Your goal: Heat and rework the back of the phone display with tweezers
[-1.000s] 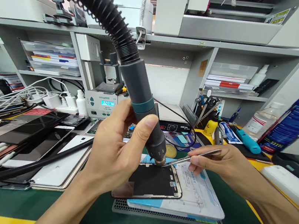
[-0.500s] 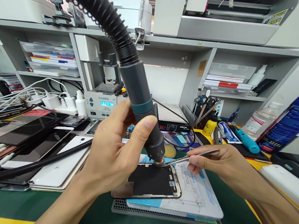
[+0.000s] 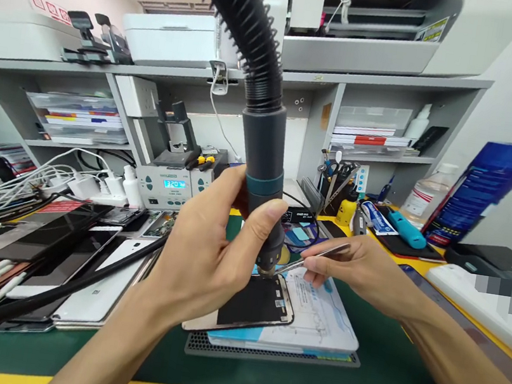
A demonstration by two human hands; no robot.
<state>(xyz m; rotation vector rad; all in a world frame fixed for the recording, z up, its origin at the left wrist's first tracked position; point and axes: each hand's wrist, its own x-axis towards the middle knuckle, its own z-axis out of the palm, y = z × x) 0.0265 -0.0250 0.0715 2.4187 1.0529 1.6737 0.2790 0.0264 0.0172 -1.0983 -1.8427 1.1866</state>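
My left hand [image 3: 213, 250] is wrapped round the dark grey handle of a hot air gun [image 3: 265, 148], its nozzle pointing down at the far edge of a phone screen [image 3: 248, 306]. The screen lies back side up, black with a pale rim and small labels. In my right hand [image 3: 345, 266] I pinch metal tweezers [image 3: 326, 252], whose tips reach the screen's far edge close by the nozzle. Whether the tips grip anything is too small to tell. Beneath the screen is a white and blue booklet or box [image 3: 326, 331] on a grey perforated mat [image 3: 270, 356].
A hot air station [image 3: 170, 185] reading 320 stands behind my left hand. Several phones [image 3: 97, 290] and white cables crowd the left, with a black hose [image 3: 78, 284] crossing them. Toward the right are a tool holder [image 3: 334, 184], a clear bottle [image 3: 428, 195] and a turquoise tool [image 3: 407, 230].
The camera view has shifted, so the bench appears further left. The hot air gun stands more upright, still over the screen's far edge. Both hands keep their holds.
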